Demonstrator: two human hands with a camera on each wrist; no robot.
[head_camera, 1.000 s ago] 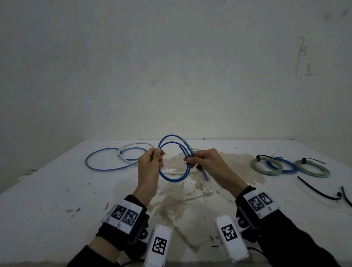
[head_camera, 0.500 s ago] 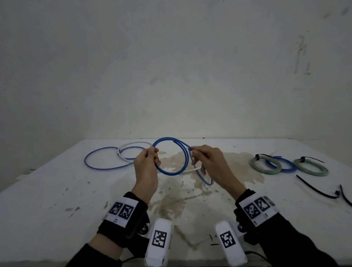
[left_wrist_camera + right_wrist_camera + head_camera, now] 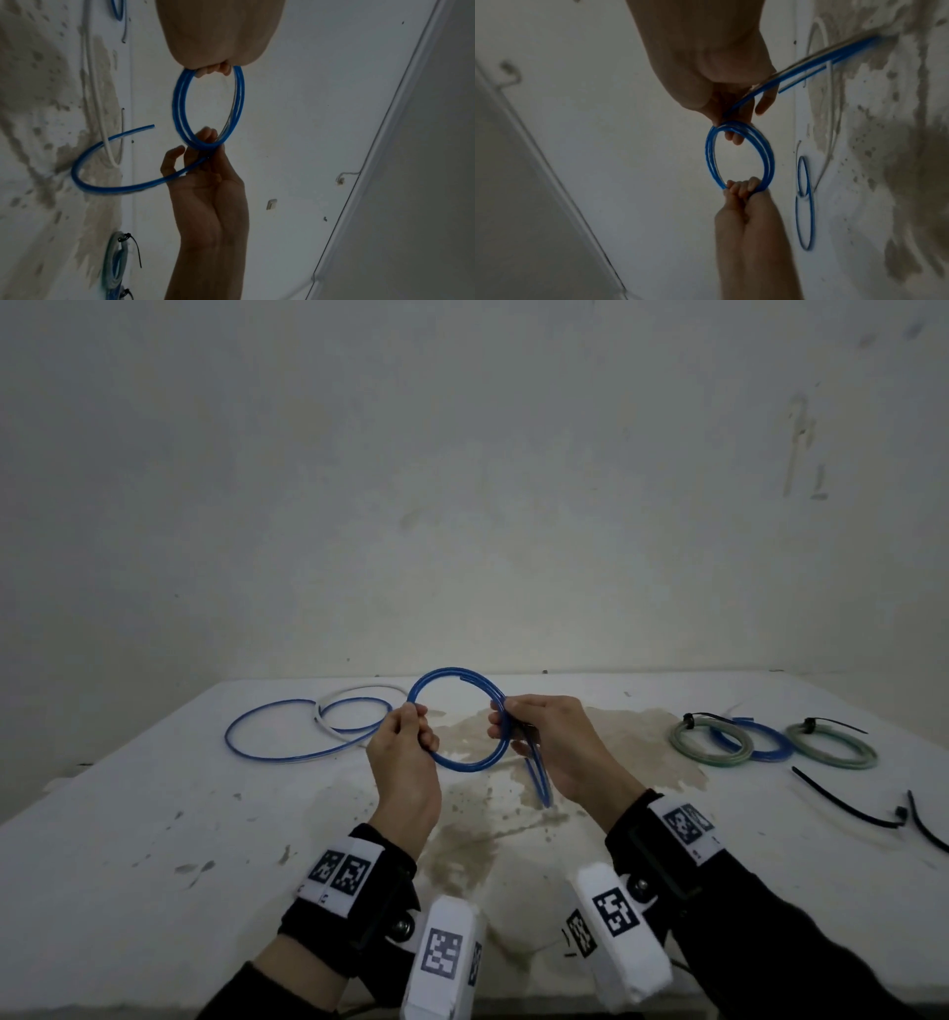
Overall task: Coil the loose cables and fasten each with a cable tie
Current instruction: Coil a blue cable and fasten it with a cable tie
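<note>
I hold a blue cable (image 3: 464, 762) above the table, wound into a round coil of about two turns. My left hand (image 3: 411, 737) pinches the coil's left side between thumb and fingers. My right hand (image 3: 534, 731) grips the right side, and a loose blue tail (image 3: 539, 783) hangs down from it toward the table. In the left wrist view the coil (image 3: 180, 105) runs from my left fingers to the right hand (image 3: 205, 142), with the tail (image 3: 102, 186) curving away. The right wrist view shows the same coil (image 3: 711, 154) between both hands.
Another loose blue cable (image 3: 287, 752) and a white cable (image 3: 328, 711) lie on the stained white table (image 3: 154, 839) at the back left. Three tied coils, green (image 3: 703, 752), blue (image 3: 755, 747) and green (image 3: 832, 752), sit at the right. Loose black cable ties (image 3: 842, 803) lie near the right edge.
The two crossed loops have been brought together into one round coil. The loose tail has swung down below my right hand. Both hands stayed on the cable.
</note>
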